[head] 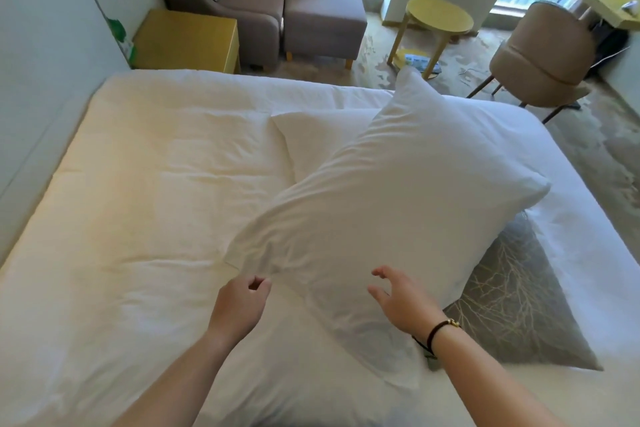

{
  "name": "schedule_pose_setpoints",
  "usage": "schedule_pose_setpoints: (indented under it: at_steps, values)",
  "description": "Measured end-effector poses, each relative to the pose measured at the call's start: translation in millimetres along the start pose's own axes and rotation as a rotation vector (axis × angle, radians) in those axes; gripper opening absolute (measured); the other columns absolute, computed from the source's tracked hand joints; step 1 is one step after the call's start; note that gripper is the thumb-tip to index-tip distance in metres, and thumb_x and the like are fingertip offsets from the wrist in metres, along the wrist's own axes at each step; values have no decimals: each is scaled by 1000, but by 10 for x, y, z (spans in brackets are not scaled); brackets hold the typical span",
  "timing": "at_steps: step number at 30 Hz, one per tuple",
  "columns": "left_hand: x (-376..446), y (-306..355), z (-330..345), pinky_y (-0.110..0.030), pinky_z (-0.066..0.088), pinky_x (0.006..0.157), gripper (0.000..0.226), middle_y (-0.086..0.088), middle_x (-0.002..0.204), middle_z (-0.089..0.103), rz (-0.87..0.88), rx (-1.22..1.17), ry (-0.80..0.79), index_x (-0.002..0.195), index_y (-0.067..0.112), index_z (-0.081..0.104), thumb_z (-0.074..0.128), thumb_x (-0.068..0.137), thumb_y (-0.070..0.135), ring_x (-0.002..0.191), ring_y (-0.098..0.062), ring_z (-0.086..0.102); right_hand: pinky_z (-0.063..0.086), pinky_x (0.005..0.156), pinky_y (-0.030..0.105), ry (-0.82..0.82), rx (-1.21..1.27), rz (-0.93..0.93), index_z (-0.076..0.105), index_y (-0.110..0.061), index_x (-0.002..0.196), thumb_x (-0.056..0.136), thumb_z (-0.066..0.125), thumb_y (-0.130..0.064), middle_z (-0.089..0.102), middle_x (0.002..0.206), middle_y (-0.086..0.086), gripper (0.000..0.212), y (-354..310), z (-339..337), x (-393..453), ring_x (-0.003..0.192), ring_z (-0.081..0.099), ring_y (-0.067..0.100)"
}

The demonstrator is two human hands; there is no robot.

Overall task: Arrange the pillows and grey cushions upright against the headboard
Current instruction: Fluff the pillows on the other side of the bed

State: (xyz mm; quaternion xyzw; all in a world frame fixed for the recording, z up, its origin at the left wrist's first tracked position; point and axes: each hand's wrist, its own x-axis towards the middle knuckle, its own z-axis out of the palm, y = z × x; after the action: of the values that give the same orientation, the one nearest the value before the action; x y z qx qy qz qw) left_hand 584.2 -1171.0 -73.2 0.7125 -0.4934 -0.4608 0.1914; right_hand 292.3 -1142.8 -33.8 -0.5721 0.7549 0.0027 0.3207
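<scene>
A large white pillow (391, 204) lies slanted across the right half of the bed, its far corner raised. Half hidden behind it is a second white pillow (311, 139), lying on the duvet. A grey cushion (512, 302) with a pale branch pattern lies flat at the right, partly under the large pillow. My left hand (239, 302) hovers at the pillow's near left corner, fingers loosely curled and holding nothing. My right hand (401, 302) is spread open just over the pillow's near edge. The pale padded headboard (38, 87) runs along the left side.
The white duvet (145, 204) covers the bed. Beyond the far edge stand a yellow bedside cabinet (187, 38), a brown armchair (239, 0) with a footstool (322, 21), a round yellow table (436, 17) and a tan chair (540, 55) by the windows.
</scene>
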Motion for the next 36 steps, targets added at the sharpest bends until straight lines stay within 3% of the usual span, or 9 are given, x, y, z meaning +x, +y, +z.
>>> schedule_pose_setpoints:
  at_steps: [7, 10, 13, 17, 22, 25, 30, 33, 36]
  values:
    - [69, -394, -118, -35, 50, 73, 22, 9, 80, 71, -166, 24, 116, 72, 24, 69, 62, 93, 27, 80, -16, 68, 21, 115, 41, 68, -320, -345, 41, -24, 142, 93, 53, -46, 39, 151, 3, 55, -522, -261, 1702, 141, 30, 24]
    - [91, -453, -136, -32, 48, 70, 24, 8, 79, 71, -220, 54, 146, 72, 22, 69, 60, 93, 27, 80, -14, 67, 1, 121, 47, 53, -455, -416, 23, -26, 152, 87, 48, -63, 17, 162, 0, 78, -711, -280, 2302, 149, 10, 19]
    - [165, -404, -134, -29, 46, 66, 23, 11, 80, 70, -232, 72, 199, 73, 24, 69, 60, 93, 28, 80, -11, 66, -4, 119, 52, 36, -622, -476, 20, -28, 152, 75, 38, -82, 18, 162, -3, 96, -751, -194, 2645, 149, 9, 19]
    - [184, -260, 28, -26, 46, 65, 21, 11, 81, 71, -248, 55, 227, 74, 27, 68, 60, 93, 30, 75, -9, 67, 8, 116, 51, 58, -720, -476, 54, -25, 130, 72, 36, -84, 55, 134, -4, 84, -707, -74, 2808, 132, 41, 20]
    - [92, -76, 347, -20, 45, 64, 21, 11, 80, 72, -239, 64, 158, 73, 28, 70, 62, 93, 29, 70, -2, 65, 29, 103, 42, 90, -714, -476, 65, -24, 100, 91, 46, -29, 67, 109, -2, 21, -618, -11, 2685, 108, 56, 20]
    - [127, 117, 451, -15, 44, 63, 21, 13, 78, 71, -196, 84, 141, 74, 27, 70, 63, 93, 26, 70, 0, 64, 33, 95, 39, 112, -682, -494, 64, -24, 94, 90, 44, -16, 68, 103, -2, 22, -506, -58, 2560, 102, 60, 21]
    - [327, 633, 537, -21, 47, 68, 15, 13, 81, 71, -44, 153, 162, 78, 31, 69, 62, 92, 31, 77, 1, 62, 37, 87, 36, 175, -385, -516, 55, -25, 77, 93, 50, -25, 65, 89, -2, 16, -210, -307, 2108, 89, 62, 23]
    - [503, 1003, 627, -25, 45, 81, 10, 15, 101, 67, 82, 179, 167, 98, 33, 68, 62, 91, 37, 99, -5, 59, 42, 82, 38, 246, -213, -549, 52, -23, 68, 92, 57, -29, 60, 74, -6, 25, 53, -526, 1624, 73, 58, 21]
    - [671, 1321, 731, -27, 40, 94, 36, 12, 125, 59, 171, 226, 123, 120, 30, 61, 61, 89, 47, 120, -11, 51, 45, 69, 35, 365, -73, -592, 54, -22, 61, 83, 72, -23, 54, 63, -9, 28, 369, -745, 1130, 60, 54, 20]
